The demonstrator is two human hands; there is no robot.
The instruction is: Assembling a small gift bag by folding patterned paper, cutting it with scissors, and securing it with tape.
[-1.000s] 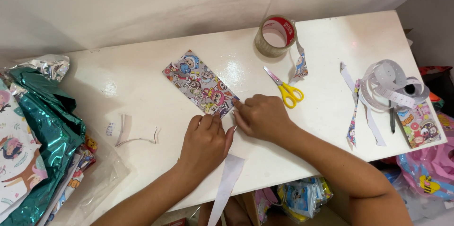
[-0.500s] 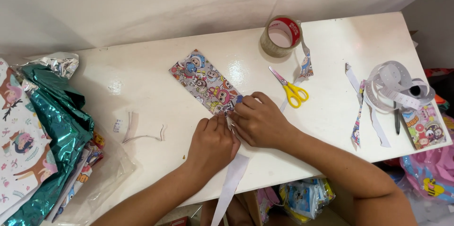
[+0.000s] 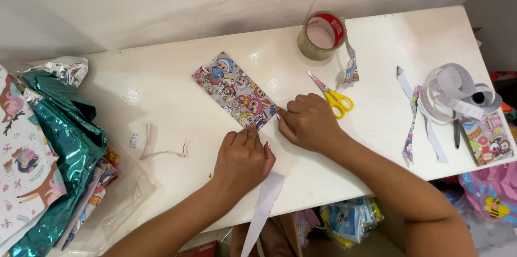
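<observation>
Tape roll point(image 3: 322, 35) & yellow scissors point(image 3: 333, 94) on white table point(image 3: 161, 90), teal foil wrap point(image 3: 59, 128) at left edge

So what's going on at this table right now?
A person presses both hands on a cartoon-print paper piece lying on a white table. The left hand sits at its near edge, over a white strip hanging off the table; the right hand pinches its corner. Yellow scissors and a tape roll lie untouched beyond.

Bare forearms, sleeveless; no rings, no watch.
</observation>
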